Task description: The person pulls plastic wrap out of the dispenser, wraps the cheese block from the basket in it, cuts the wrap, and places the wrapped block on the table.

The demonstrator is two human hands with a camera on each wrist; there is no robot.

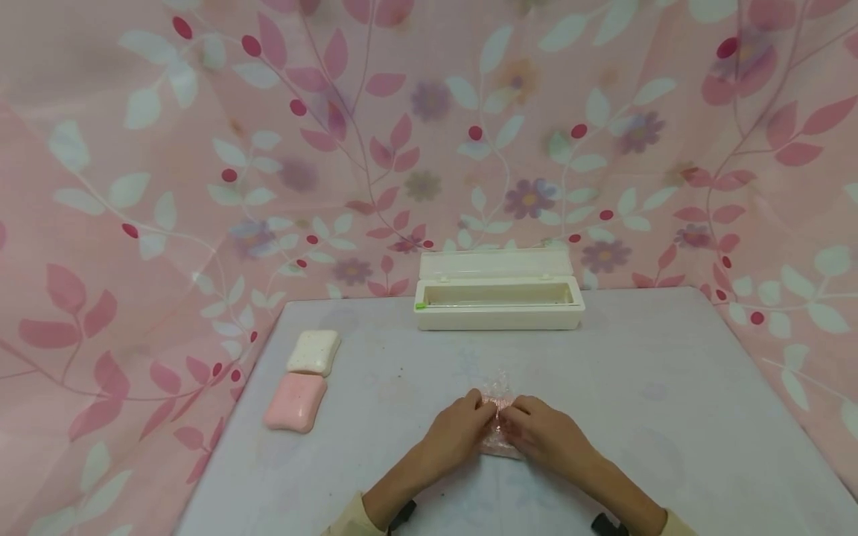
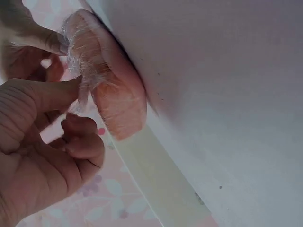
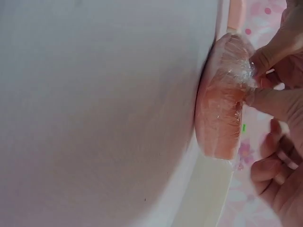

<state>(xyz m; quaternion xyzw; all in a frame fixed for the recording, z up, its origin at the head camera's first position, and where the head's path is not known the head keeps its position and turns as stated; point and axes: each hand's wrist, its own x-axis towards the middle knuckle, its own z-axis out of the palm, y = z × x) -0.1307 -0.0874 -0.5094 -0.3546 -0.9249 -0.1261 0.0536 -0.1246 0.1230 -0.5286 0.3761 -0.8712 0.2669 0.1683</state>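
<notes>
A pinkish-orange bar of soap (image 2: 120, 106) lies on the table near its front, wrapped in crinkled clear cling film (image 1: 497, 383). My left hand (image 1: 456, 428) pinches a gathered bit of the film between thumb and fingers at the bar's top. From the other side my right hand (image 1: 546, 435) pinches the film too, its thumb (image 3: 267, 100) pressed close to the wrap. The two hands almost meet over the bar and cover much of it in the head view. Loose film sticks up beyond the fingertips.
At the back stands a long white cling film dispenser box (image 1: 499, 320), its lid (image 1: 496, 263) raised. Two uncovered soap bars, one white (image 1: 313, 352) and one pink (image 1: 296, 403), lie together on the left of the table (image 1: 670, 387). Flowered pink cloth (image 1: 429, 149) hangs round it.
</notes>
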